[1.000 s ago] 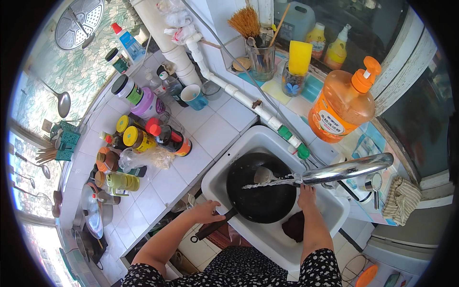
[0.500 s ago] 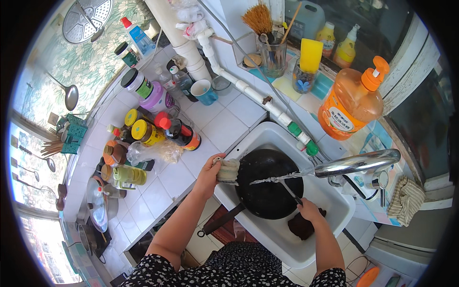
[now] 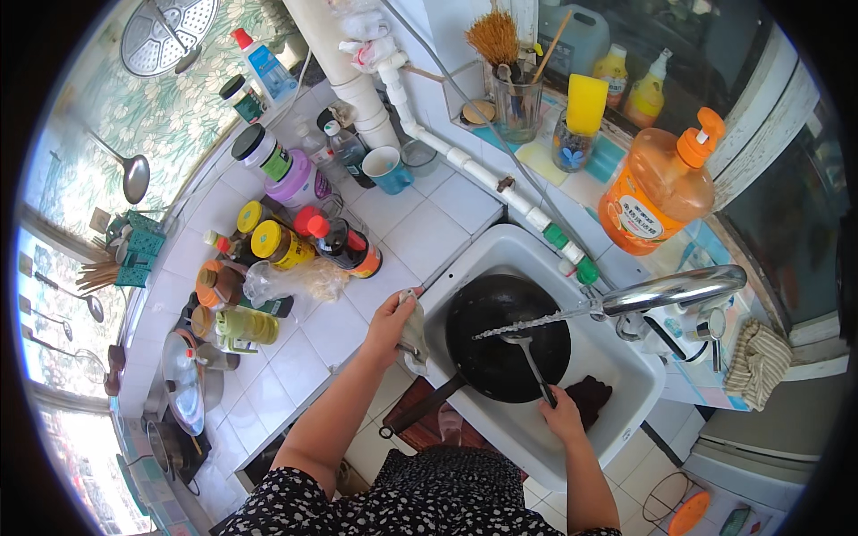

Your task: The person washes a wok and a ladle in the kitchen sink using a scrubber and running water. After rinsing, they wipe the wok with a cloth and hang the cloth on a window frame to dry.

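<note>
Head cam, looking down at a sink: the person's left hand (image 3: 393,323) has its fingers clamped on a crumpled pale greyish cloth (image 3: 414,341), which hangs just below those fingertips, near the edge of the white rectangular sink (image 3: 626,368). Right hand (image 3: 560,415) has its fingers wrapped around the black grip of a long metal spatula (image 3: 529,357). The spatula's silver head is up and left of those fingers, inside the round black wok (image 3: 487,368).

The wok sits in the sink, to the right of the left fingers and ahead of the right ones. Its long dark handle (image 3: 426,406) sticks out over the sink edge, closer to the body than the left fingers. A clear stream of water (image 3: 541,322) pours into the wok ahead of the right fingers, coming off a curved chrome faucet (image 3: 675,290) up and right of them. Just right of the right fingers there's a crumpled dark brown cloth (image 3: 592,398) in the sink. Past the left fingers, a dark bottle with a red cap (image 3: 347,247) stands on the white tiled counter (image 3: 407,234).
</note>
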{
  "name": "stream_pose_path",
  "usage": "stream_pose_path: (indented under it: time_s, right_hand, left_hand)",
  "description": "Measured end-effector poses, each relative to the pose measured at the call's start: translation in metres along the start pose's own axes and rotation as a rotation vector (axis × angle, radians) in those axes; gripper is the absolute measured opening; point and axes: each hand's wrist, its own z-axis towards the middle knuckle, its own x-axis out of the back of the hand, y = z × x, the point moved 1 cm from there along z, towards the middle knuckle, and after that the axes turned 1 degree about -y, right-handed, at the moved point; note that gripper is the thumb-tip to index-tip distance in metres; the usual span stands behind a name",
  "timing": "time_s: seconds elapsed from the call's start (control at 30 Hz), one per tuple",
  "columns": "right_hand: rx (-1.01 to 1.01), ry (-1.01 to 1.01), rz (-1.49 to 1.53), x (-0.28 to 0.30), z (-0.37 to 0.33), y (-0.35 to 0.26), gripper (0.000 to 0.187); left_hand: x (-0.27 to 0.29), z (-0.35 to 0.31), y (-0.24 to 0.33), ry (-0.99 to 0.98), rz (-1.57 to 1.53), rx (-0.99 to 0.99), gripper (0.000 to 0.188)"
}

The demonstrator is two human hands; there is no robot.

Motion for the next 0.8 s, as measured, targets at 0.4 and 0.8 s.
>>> stream_pose_path:
  time_s: [0.4, 0.8]
  right_hand:
    - [-0.040, 0.081, 0.004, -0.030, -0.003, 0.017, 0.048]
    - [0.079, 0.183, 0.031, -0.012, -0.039, -0.009, 0.046]
  left_hand:
    - [0.084, 0.078, -0.026, 0.296, 0.193, -0.083, 0.045]
    - [-0.085, 0.079, 0.128, 0.050, 0.650, -0.864, 0.034]
